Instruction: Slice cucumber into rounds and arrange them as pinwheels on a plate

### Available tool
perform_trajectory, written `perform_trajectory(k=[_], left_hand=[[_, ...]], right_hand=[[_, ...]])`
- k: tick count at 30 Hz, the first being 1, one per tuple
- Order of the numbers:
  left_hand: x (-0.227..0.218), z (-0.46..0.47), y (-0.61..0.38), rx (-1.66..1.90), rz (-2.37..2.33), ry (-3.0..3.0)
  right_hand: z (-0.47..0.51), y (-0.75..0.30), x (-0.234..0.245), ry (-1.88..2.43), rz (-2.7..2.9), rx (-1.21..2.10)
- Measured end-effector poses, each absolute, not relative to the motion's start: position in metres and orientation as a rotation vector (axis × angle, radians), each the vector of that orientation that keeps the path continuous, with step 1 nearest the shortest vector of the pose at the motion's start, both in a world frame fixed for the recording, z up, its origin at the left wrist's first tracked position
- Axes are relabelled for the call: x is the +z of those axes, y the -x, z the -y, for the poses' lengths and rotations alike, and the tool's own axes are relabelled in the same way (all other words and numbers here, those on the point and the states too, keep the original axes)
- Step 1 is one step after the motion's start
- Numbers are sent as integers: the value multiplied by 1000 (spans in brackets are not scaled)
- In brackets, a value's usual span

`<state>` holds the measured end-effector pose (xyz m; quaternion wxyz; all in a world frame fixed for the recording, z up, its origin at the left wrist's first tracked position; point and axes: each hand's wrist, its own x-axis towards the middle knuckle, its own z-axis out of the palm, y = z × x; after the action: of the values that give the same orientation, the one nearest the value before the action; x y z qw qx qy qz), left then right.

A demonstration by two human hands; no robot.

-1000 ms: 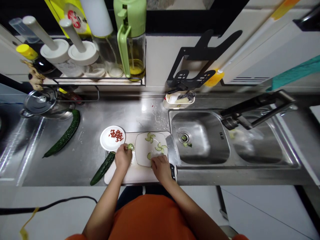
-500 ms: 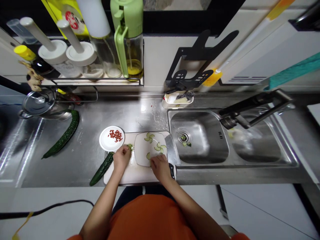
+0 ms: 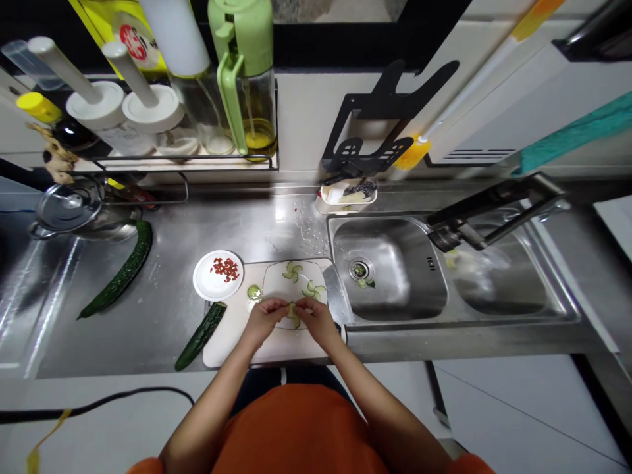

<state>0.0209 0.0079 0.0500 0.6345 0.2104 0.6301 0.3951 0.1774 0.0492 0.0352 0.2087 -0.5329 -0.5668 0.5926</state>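
My left hand [image 3: 265,321] and my right hand [image 3: 317,321] meet over the near part of a squarish white plate [image 3: 274,280]. Their fingertips pinch at a thin cucumber slice [image 3: 291,307], partly hidden by the fingers. Just below it on the plate lie more pale green slices [image 3: 294,321]. Two curved fans of cucumber slices, one at the back [image 3: 292,271] and one at the right [image 3: 313,290], rest on the same plate. A small stack of cut slices [image 3: 253,291] sits on the cutting board [image 3: 232,336], left of the plate.
Left of the board lie a cut cucumber [image 3: 200,337] and a whole cucumber [image 3: 121,273]. A round white dish [image 3: 205,280] holds red bits. A knife blade [image 3: 340,296] lies right of the plate, beside the sink [image 3: 395,276]. Bottles and jars fill the rack [image 3: 197,162].
My left hand has moved right from the cut slices to the plate and now meets my right hand. The small stack on the board is uncovered. The view has shifted slightly.
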Motion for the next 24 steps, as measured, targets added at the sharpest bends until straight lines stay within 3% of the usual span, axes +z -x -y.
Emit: perform_trajectory(k=[14,24], left_hand=[[36,-10,-34,739,-1218,77],[37,-13,-31,887,-1273,33]], right_hand=[[-51,-186,47,1425,1448,1710],[-55,-193,47,1402,1629,1719]])
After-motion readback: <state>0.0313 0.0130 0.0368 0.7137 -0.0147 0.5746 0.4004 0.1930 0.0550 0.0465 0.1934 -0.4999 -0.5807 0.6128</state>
